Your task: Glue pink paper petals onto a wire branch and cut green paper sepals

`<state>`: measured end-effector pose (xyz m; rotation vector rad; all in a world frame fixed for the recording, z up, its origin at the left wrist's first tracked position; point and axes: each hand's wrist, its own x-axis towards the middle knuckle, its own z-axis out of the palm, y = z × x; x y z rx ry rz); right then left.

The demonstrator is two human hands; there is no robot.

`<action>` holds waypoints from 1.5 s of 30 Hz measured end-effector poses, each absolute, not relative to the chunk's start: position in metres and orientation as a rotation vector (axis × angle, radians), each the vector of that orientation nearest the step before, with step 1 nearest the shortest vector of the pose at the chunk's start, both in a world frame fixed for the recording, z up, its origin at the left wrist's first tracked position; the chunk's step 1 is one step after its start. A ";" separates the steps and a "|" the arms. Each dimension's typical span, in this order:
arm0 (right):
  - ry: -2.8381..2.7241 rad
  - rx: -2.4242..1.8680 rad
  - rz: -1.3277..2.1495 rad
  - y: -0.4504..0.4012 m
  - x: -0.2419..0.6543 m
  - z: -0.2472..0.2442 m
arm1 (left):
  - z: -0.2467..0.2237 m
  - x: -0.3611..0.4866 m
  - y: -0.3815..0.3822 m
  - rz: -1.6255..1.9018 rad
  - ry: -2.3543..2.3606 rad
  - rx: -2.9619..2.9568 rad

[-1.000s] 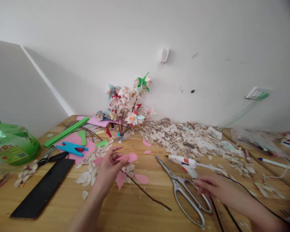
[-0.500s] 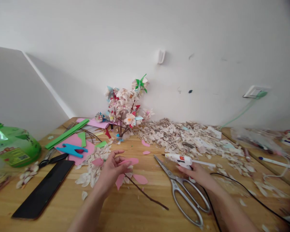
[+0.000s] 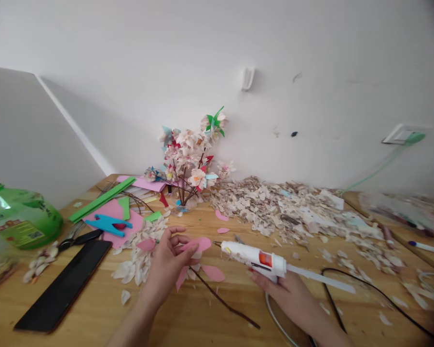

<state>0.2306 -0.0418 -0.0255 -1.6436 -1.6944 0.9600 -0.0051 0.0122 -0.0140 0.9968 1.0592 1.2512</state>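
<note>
Two hands hold: left (image 3: 170,261) pinches a thin pink petal (image 3: 202,244), right (image 3: 290,297) clasps a white plastic glue gun (image 3: 243,252)

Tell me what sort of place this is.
Probably a craft table, perhaps at home: the right hand holds a glue gun, a bunch of flowers stands by the wall, and petal-like scraps lie heaped nearby.

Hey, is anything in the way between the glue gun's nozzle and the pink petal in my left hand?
Nothing visible stands between them: the nozzle of the glue gun in your right hand points toward the pink petal in your left hand. The scissors lie partly hidden by the glue gun, off that line.
</note>
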 end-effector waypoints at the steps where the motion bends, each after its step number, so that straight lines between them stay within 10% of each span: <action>1: -1.706 -1.650 0.950 -0.043 0.232 -0.028 | -0.014 -0.005 0.011 1.250 1.057 1.001; 45: -1.755 -1.714 0.796 -0.047 0.227 -0.019 | -0.010 0.001 0.008 1.233 1.021 1.033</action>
